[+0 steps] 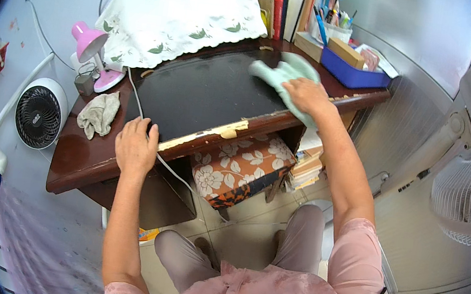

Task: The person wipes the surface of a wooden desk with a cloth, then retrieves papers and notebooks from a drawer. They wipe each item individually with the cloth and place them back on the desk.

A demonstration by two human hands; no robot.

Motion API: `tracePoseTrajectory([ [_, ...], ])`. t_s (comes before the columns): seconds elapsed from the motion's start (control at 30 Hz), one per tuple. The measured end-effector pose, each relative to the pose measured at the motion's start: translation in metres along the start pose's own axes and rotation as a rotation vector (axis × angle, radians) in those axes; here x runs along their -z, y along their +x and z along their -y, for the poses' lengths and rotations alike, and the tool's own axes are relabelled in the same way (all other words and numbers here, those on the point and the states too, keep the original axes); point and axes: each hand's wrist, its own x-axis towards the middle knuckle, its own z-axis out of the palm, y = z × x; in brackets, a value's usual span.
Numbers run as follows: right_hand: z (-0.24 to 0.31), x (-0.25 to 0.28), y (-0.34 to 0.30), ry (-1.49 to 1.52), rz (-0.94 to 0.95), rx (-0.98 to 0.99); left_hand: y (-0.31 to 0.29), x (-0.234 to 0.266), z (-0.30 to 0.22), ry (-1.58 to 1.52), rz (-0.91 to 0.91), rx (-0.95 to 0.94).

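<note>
My right hand (308, 97) presses a pale green cloth (296, 69) onto the right side of the black desk top, its fingers bunched over the fabric. One end of the cloth spreads left across the black surface (207, 93); another part hangs over the front edge. At the desk's front left, my left hand (136, 145) lies on the edge with fingers stretched out, beside a white cable (134, 91) that runs over the desk and down the front. Left of that hand lies a crumpled grey-beige rag (99, 114).
A pink lamp (89, 47) and a black-and-white fan (39, 113) stand left. A leaf-patterned white cover (188, 10) drapes something at the back. Books (277, 12) and a blue tray (355, 72) occupy the back right. A floral stool (241, 168) sits underneath; another fan (470, 196) stands right.
</note>
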Motion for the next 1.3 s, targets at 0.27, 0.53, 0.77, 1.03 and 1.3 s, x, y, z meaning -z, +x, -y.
tracePoseTrajectory([
  [0.27,0.168,-0.025,0.007,0.228,0.158,0.668,-0.001,-0.004,0.003,0.005,-0.052,-0.035],
  [0.53,0.064,-0.019,0.033,0.15,0.11,0.246,-0.005,-0.002,0.01,0.013,-0.065,-0.021],
  [0.77,0.083,-0.024,0.076,0.01,0.109,0.041,-0.001,0.002,0.003,-0.02,-0.07,0.01],
  [1.03,0.221,-0.015,-0.017,0.144,0.189,0.806,-0.005,-0.002,0.013,-0.029,-0.12,-0.028],
  [1.3,0.039,0.006,0.02,0.007,0.093,-0.039,-0.003,-0.003,0.007,-0.117,-0.09,0.016],
])
